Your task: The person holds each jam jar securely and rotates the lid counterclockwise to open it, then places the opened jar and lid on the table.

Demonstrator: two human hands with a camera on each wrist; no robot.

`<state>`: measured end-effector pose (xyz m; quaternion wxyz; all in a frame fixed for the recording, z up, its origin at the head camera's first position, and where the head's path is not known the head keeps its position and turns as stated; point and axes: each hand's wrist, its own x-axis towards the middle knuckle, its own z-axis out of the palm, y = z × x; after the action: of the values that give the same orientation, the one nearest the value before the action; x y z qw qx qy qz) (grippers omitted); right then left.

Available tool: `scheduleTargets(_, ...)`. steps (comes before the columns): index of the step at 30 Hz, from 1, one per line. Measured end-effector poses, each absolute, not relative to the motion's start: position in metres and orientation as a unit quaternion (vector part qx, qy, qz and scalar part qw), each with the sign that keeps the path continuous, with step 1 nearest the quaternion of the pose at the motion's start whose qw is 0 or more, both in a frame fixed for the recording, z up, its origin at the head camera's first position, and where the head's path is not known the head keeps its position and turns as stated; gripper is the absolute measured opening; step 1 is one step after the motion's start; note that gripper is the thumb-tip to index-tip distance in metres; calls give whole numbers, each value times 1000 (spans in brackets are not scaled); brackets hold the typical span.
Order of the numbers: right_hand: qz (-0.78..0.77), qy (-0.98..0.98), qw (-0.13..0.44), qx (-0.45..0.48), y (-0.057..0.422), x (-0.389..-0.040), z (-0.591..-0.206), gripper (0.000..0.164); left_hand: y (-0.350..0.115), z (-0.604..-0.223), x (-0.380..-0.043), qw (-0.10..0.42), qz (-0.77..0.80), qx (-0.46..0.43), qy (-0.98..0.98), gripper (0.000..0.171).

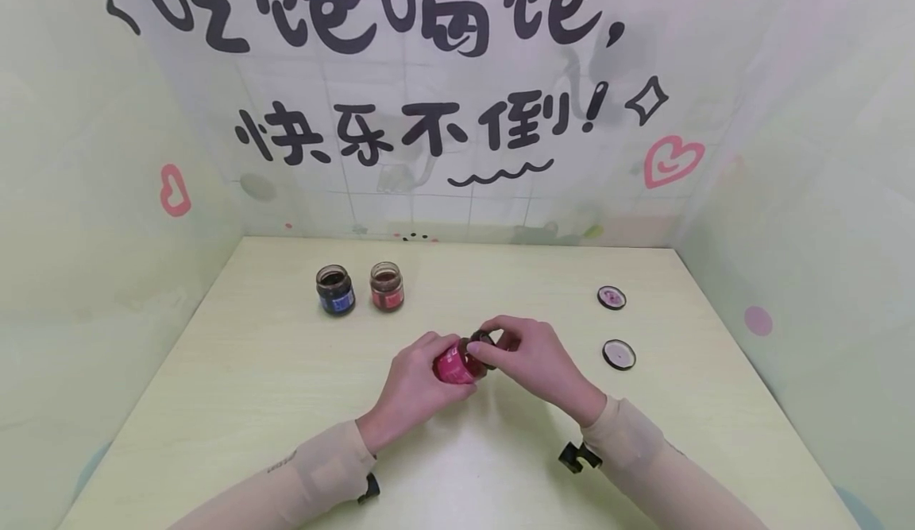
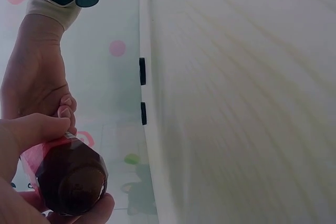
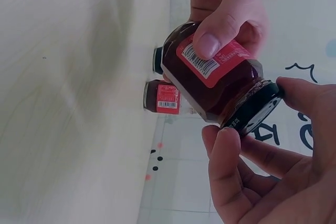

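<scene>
A glass jar [image 1: 455,363] of dark contents with a pink-red label is held tilted above the table. My left hand [image 1: 417,383] grips its body, thumb on the label in the right wrist view. My right hand [image 1: 532,355] pinches the rim of its black lid [image 3: 255,109] between thumb and fingers. The lid sits on the jar's mouth; whether it is loose cannot be told. In the left wrist view the dark faceted bottom [image 2: 73,179] of the jar faces the camera.
Two lidless jars, one blue-labelled [image 1: 337,299] and one red-labelled [image 1: 387,295], stand at the back left. Two removed lids, a farther lid [image 1: 611,298] and a nearer lid [image 1: 619,354], lie inside up on the right. Printed walls [image 1: 457,212] enclose the table.
</scene>
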<state>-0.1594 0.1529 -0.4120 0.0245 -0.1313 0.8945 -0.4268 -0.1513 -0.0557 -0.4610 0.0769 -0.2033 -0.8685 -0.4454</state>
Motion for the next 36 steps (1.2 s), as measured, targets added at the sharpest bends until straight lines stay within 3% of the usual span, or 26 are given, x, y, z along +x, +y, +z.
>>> scheduleTargets(11,-439,886,37,-141,155,-158,-412,31,-56,-461,-151,76,-446,-199,-869,61)
scheduleTargets(30,-437,886,41,-150,155,-156,-413,45,-58,-463,-149,67,-448,-195,-870,60)
scheduleTargets(36,-426,890,46,-157,155,-155,-413,40,-58,-463,-149,68,-443,-192,-873,59)
